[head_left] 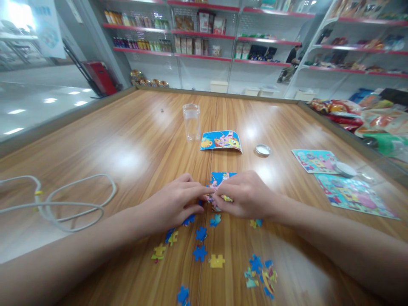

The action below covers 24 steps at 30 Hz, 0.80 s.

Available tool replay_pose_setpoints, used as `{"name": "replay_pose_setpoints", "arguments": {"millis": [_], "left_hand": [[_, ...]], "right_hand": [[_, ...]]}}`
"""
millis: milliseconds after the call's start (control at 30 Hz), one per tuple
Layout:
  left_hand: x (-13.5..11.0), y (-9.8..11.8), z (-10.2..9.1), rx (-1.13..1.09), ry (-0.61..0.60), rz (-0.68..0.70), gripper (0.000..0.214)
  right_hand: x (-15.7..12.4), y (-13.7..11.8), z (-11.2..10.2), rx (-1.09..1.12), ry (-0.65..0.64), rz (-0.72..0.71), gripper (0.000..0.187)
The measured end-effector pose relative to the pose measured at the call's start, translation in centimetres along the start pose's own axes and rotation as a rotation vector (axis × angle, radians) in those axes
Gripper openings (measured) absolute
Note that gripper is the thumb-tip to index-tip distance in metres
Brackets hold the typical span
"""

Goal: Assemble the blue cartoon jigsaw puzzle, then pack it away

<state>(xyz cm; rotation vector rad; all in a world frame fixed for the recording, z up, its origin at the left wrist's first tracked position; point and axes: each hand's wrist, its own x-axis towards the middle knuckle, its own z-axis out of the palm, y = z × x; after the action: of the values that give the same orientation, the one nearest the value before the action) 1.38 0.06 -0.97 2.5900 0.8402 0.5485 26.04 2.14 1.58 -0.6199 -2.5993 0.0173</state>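
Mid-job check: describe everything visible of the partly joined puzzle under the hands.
The partly joined puzzle looks like thin printed card, blue along its far edge, with pink and yellow cartoon parts. It lies flat on the wood-grain table, picture up. The right hand covers much of its right side; the left hand is at its left edge; exact contact is hidden.

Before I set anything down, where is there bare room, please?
Bare wood lies between the looped white cable and clear plastic cup, and between the round silver lid and right hand. It's crowded by the left hand, among loose blue and yellow puzzle pieces.
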Motion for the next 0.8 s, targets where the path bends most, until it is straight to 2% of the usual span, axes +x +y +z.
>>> {"name": "replay_pose_setpoints", "arguments": {"millis": [67, 167, 233, 300, 400, 467, 533, 600, 667, 800], "left_hand": [[-0.1, -0.1, 0.1, -0.002, 0.007, 0.003, 0.041], [-0.3, -0.2, 0.1, 0.003, -0.001, 0.012, 0.041], [-0.3, -0.3, 0.0, 0.003, -0.017, 0.015, 0.034], [-0.4, -0.3, 0.0, -0.008, -0.021, 0.023, 0.028], [-0.4, -0.3, 0.0, -0.014, -0.028, 0.036, 0.026], [-0.3, -0.4, 0.0, 0.001, -0.045, 0.037, 0.027], [-0.3, -0.4, 0.0, 0.011, -0.059, 0.037, 0.029], [-0.4, -0.4, 0.0, 0.005, -0.059, 0.047, 0.029], [-0.4, -0.4, 0.0, -0.002, -0.057, 0.051, 0.028], [-0.5, -0.5, 0.1, 0.002, -0.049, 0.043, 0.026]], "right_hand": [[0.4, -0.1, -2.6, 0.072, -0.107, 0.057, 0.028], [0.5, -1.2, -5.5, 0.159, -0.454, 0.038, 0.023], [0.2, -2.3, -5.6, 0.206, -0.613, -0.018, 0.02], [0.0, -2.9, -4.8, 0.148, -0.688, -0.047, 0.021], [0.2, -2.3, -4.3, 0.077, -0.651, 0.014, 0.023], [0.5, -0.7, -5.2, 0.067, -0.601, 0.139, 0.022], [0.7, 1.5, -6.4, -0.056, -0.538, 0.323, 0.022], [0.5, 3.7, -6.9, -0.145, -0.483, 0.415, 0.017], [0.1, 5.5, -6.4, -0.101, -0.531, 0.4, 0.024], [-0.4, 7.3, -4.1, 0.026, -0.629, 0.412, 0.011]]}}
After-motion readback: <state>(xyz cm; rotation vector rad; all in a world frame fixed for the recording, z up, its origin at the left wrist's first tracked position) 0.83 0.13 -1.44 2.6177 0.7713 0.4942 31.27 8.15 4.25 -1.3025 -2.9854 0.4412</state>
